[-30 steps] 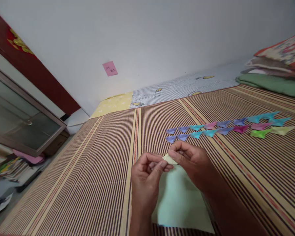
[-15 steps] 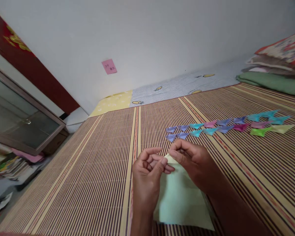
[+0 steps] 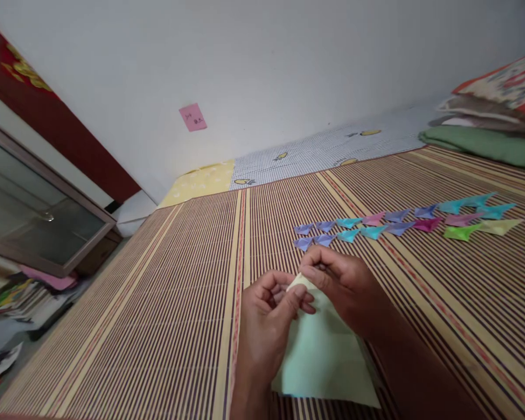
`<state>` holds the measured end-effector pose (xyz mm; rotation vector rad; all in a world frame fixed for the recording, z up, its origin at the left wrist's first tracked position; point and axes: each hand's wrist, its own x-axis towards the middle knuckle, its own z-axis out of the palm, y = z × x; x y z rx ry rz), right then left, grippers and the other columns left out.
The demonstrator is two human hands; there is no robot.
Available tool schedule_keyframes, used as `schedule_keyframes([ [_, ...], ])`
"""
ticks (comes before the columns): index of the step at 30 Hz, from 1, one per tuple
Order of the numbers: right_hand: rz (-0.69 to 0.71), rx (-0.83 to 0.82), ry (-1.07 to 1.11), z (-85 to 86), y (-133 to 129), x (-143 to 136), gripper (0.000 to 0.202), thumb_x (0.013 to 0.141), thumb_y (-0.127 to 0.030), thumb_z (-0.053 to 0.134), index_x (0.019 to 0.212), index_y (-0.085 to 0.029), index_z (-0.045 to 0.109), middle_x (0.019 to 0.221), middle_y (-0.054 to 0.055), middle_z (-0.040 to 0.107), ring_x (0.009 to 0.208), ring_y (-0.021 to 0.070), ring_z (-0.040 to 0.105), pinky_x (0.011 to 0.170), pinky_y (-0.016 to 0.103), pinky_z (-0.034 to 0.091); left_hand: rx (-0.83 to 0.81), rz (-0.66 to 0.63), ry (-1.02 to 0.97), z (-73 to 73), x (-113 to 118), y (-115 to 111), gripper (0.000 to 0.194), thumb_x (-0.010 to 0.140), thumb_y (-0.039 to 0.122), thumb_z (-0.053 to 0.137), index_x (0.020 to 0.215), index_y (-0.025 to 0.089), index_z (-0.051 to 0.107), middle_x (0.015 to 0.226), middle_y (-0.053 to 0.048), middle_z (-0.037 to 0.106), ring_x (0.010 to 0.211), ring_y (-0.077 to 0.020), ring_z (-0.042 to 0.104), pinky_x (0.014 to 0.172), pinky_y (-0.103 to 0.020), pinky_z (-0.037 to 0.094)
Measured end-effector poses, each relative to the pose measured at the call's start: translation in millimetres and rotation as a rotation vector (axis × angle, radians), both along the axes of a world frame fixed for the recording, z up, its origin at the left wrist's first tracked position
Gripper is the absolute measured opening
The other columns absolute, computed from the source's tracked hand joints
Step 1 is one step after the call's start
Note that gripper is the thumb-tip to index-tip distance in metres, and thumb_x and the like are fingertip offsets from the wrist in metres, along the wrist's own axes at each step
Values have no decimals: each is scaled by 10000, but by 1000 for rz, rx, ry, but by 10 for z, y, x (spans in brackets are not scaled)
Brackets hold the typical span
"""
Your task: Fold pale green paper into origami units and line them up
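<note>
Holding a small pale yellow paper piece (image 3: 300,282) at the fingertips of left hand (image 3: 266,326) and right hand (image 3: 347,286). Pinching with both, over a pale green sheet (image 3: 328,367). Can't tell whether joined to that sheet or separate.

Looks partway through folding, judging by the peaked top. Can't call it finished, with fingers covering most of it.

Done, as far as visible: roughly eighteen folded paper shapes (image 3: 373,232) in two rough rows, just beyond the hands and running off to the right. Mixed in colour: purple, cyan, pink, blue, magenta, green, pale yellow. Crowded together toward the right end, so hard to count exactly. Left: the piece in the fingers, apart from the rows. Can't judge any total from here.

Working on a striped mat (image 3: 157,291), dark and tan, with wider tan bands carrying red stitching. Bordered at the back by a checked cloth (image 3: 306,154) and a yellow cloth (image 3: 201,181), against a pale wall (image 3: 289,64) with a pink note (image 3: 193,117). Stacked at far right: folded bedding (image 3: 485,146). Over to the left: a glass-paned door (image 3: 39,204), with books (image 3: 21,300) piled below.
</note>
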<state>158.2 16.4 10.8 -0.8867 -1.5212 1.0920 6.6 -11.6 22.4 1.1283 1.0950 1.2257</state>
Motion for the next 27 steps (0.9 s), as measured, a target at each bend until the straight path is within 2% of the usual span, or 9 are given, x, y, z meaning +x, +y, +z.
schedule_keyframes([
  [2, -8, -22, 18, -15, 4, 9, 222, 970, -338, 588, 792, -208, 568, 634, -41, 541, 560, 116, 501, 527, 252, 396, -8, -40, 0, 3, -5, -4, 108, 846, 237, 748, 845, 138, 705, 726, -56, 766, 637, -137, 705, 561, -196, 478],
  [6, -56, 36, -29, -28, 17, 18, 236, 973, -338, 577, 780, -202, 579, 668, -30, 530, 609, 124, 490, 559, 260, 404, 22, -74, 34, 13, -24, -11, 174, 920, 273, 679, 838, 127, 725, 804, -97, 797, 660, -139, 711, 577, -206, 479],
  [15, -100, 66, -26, -31, 23, 11, 224, 975, -322, 573, 786, -202, 584, 688, -32, 521, 644, 126, 486, 595, 266, 389, 77, -52, 68, -42, -6, -27, 272, 987, 302, 601, 791, 148, 711, 819, -93, 808, 692, -151, 720, 613, -227, 479],
  [21, -77, -71, 114, -7, 28, 57, 212, 953, -343, 602, 797, -201, 582, 677, -35, 521, 608, 118, 473, 548, 247, 376, 93, -94, 23, -57, -43, -20, 136, 921, 258, 692, 1015, 191, 764, 959, -80, 823, 802, -162, 749, 706, -239, 529],
  [27, -87, -34, 59, -16, 29, 58, 217, 956, -339, 602, 790, -200, 585, 665, -41, 521, 599, 111, 478, 544, 241, 373, 128, -32, 78, -49, -14, -38, 138, 941, 267, 668, 884, 181, 759, 843, -60, 813, 742, -145, 732, 671, -223, 515],
])
